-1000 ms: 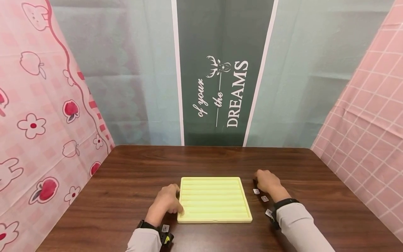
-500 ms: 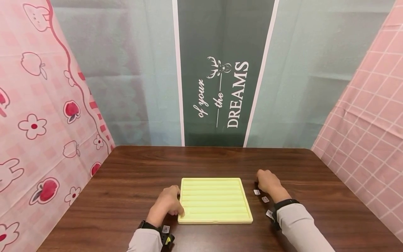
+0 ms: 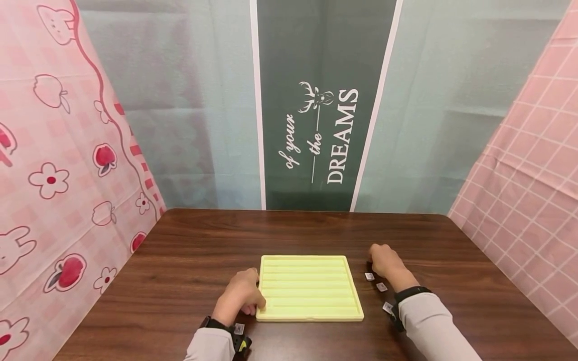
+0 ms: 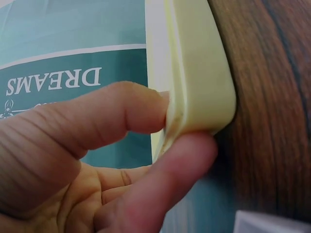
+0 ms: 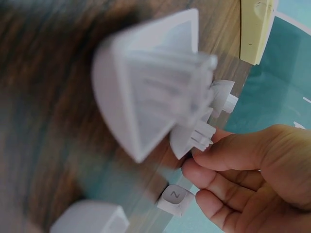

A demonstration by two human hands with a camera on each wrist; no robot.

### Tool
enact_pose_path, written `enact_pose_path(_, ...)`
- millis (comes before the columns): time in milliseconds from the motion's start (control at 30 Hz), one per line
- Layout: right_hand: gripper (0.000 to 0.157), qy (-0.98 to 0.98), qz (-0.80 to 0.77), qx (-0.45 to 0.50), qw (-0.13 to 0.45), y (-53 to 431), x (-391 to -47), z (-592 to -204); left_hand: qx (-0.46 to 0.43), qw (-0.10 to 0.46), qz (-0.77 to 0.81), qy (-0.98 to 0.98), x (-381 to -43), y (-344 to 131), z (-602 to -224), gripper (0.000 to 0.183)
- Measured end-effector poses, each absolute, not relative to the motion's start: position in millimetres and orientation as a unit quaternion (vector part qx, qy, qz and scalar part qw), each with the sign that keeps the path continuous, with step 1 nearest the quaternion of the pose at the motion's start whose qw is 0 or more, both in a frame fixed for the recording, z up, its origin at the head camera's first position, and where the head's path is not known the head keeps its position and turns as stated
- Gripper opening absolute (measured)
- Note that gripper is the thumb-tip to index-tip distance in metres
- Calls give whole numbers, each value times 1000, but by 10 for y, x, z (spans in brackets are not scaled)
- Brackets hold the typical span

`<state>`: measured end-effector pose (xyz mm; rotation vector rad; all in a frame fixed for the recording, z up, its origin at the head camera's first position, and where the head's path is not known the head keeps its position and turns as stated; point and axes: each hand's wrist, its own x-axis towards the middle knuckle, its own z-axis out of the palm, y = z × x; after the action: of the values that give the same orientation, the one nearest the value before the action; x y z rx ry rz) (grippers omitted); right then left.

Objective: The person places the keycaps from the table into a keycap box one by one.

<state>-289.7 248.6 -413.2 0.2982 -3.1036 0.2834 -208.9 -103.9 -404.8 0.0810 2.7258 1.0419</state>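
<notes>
My left hand (image 3: 241, 291) pinches the left side of a pale yellow ridged tray (image 3: 309, 288). In the left wrist view the thumb (image 4: 141, 107) presses on the tray's rim and a finger (image 4: 180, 170) lies against its outer side. My right hand (image 3: 386, 260) is low over the table, right of the tray, with thumb and fingers bent together. Around it lie white keycaps (image 3: 381, 287), some upturned with stems showing. One upturned keycap (image 5: 182, 143) overlaps the thumb tip in the right wrist view; I cannot tell whether the fingertips hold anything. Below sits a keycap marked N or Z (image 5: 176, 196).
A white keycap (image 3: 239, 329) lies beside my left wrist. Another keycap (image 3: 388, 307) is close to the right wrist strap. The dark wooden table (image 3: 217, 235) ends at a green and grey curtain (image 3: 316, 50), with pink cloths on both sides.
Both hands keep their places against the tray and the keycaps. The whole head view has shifted slightly, with the tray and hands a little lower and to the right.
</notes>
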Motion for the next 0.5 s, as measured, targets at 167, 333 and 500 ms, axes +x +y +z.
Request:
enact_pose_path(167, 9, -991, 97, 97, 6, 2491, -2892, -4131, 30, 112, 359, 926, -2086, -1044, -4057, 36)
enact_pose_path(333, 15, -985, 124, 115, 18, 2521, -2894, -4100, 31, 115, 363, 924, -2090, -1043, -4062, 36)
enact_pose_path(500, 20, -981, 142, 129, 20, 2542, -2904, -4073, 35, 116, 366, 923, -2089, -1054, -4057, 39)
